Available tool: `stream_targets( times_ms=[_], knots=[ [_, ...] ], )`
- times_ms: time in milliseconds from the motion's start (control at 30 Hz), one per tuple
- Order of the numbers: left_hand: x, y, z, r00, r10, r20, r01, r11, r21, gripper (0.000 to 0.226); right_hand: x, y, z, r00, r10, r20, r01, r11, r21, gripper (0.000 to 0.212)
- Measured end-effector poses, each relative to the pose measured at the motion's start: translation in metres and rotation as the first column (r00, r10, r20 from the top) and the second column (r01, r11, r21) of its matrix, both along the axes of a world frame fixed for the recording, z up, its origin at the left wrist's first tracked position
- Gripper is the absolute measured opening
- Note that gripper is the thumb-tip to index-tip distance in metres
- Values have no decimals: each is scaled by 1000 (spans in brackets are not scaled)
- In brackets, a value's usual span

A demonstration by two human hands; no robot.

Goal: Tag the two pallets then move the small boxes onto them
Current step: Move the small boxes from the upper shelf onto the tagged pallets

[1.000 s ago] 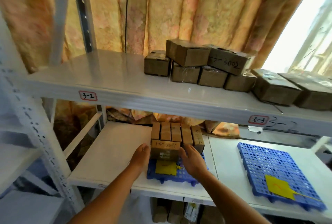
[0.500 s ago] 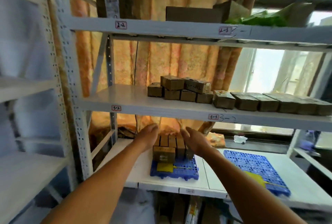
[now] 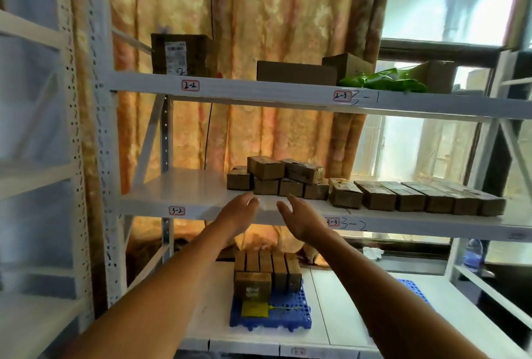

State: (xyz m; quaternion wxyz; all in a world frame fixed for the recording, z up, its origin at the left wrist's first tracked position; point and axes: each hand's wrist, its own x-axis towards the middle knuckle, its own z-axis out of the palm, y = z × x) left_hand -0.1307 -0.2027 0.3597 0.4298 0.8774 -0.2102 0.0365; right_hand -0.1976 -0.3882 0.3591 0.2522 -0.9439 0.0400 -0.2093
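Hands, left hand (image 3: pixel 240 211), right hand (image 3: pixel 298 219), spread at shelf edge (image 3: pixel 201 210)

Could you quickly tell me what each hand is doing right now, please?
Left hand: open, empty, raised before the middle shelf.
Right hand: open, empty, beside it.

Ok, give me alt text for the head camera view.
Two bare hands, left hand and right hand, reach open toward small brown cardboard boxes on a white metal shelf. Below, a blue plastic pallet with a yellow tag holds more boxes.
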Motion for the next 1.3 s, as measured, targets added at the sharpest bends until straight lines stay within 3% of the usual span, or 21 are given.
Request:
stream_targets(
  times_ms=[267, 433, 600, 767, 900, 1033, 1100, 1200, 1300],
  knots=[
    [84, 8, 19, 998, 12, -59, -14, 1000, -24, 61, 74, 2, 21, 993, -89, 79, 94, 993, -68, 62],
    [132, -3, 12, 991, -42, 126, 45, 999, -27, 36, 115, 3, 40, 964, -161, 213, 192, 973, -132, 65],
    [177, -12, -7, 988, 74, 137, -103, 971, 216, 71, 153, 1, 59, 966, -161, 202, 209, 945, -250, 73],
    [210, -27, -8, 937, 178, 302, -234, 959, 161, 66, 191, 3, 68, 975, -176, 137, 216, 896, -388, 83],
    [227, -30, -8, 965, 194, 178, -219, 966, 137, 67, 209, 6, 65, 973, -205, 108, 231, 859, -457, 72],
    [236, -28, -6, 934, 310, 176, -303, 951, -65, 67, 214, 12, 68, 971, -223, 91, 241, 903, -356, 83],
    [235, -26, -2, 921, 377, 99, -354, 915, -192, 74, 214, 15, 71, 972, -223, 71, 234, 922, -309, 85],
    [232, -18, 3, 897, 436, -69, -423, 804, -418, 96, 211, 18, 77, 974, -203, 97, 222, 937, -269, 85],
    [229, -13, 6, 907, 401, -129, -390, 683, -618, 98, 208, 21, 81, 960, -174, 219, 213, 962, -169, 82]
  ],
)
